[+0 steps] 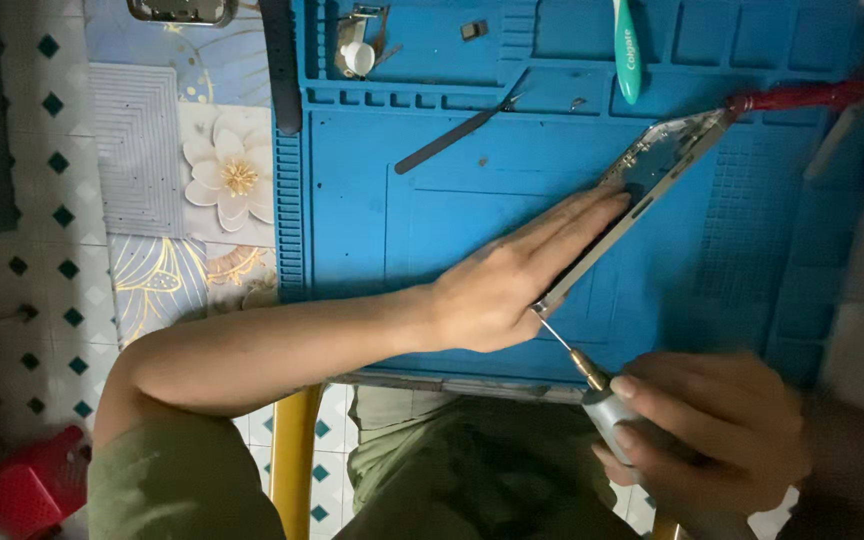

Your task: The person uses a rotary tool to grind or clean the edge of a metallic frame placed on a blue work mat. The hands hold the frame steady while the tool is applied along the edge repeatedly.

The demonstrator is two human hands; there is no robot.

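1. The left hand (512, 285) lies flat, its fingers (582, 222) stretched out and together, pressing a phone frame (652, 175) down on the blue repair mat (372, 210). It grips nothing; it only pins the frame in place.
2. The right hand (707, 430) is curled tightly round a grey powered screwdriver (617, 415), whose thin bit (557, 335) meets the frame's near corner, just beside the left palm.
3. To do this well, I judge the bit should stay in line with the screw, pushed lightly and straight, while the flat hand stops the frame from sliding on the mat.
4. The frame's long axis runs diagonally, from the near corner at the bit up and away to the right; its far end points at a red-handled tool (797, 97) at the mat's far right edge.
5. The screwdriver lies roughly crosswise to that axis, pointing up-left into the corner.
6. Left of the frame, on the mat, lie black tweezers (457, 133); beyond the frame, in the mat's upper trays, rests a toothbrush (627, 55).
7. The mat sits on a flower-patterned counter (222, 170).
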